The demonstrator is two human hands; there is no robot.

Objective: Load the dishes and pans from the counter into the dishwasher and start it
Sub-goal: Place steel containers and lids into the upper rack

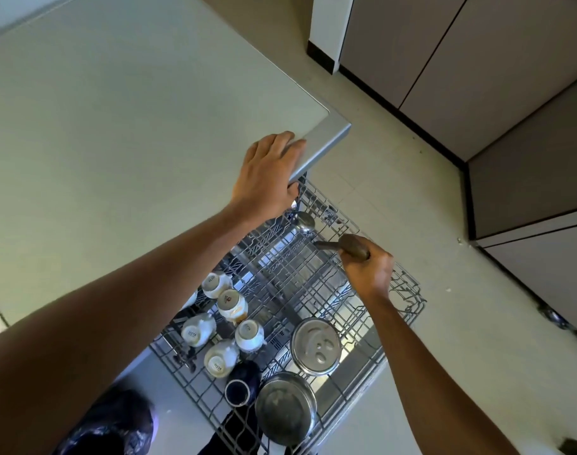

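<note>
A grey wire dishwasher rack point(408, 287) is pulled out below the pale counter point(116, 142). My right hand point(370, 270) grips the dark wooden handle of a steel ladle point(305, 221) over the rack's far part; the bowl lies near the counter corner. My left hand point(269, 175) rests on the counter's metal edge point(326, 139), thumb hooked under it. Several white cups point(229, 303) stand upside down at the rack's left. A steel pot point(315, 344) and a steel pan point(285, 408) sit at its near end, beside a dark cup point(237, 390).
Pale tiled floor point(411, 198) lies to the right of the rack. Grey cabinet fronts point(477, 60) line the far and right sides. A dark bag-like thing point(116, 421) lies at the bottom left, below the counter.
</note>
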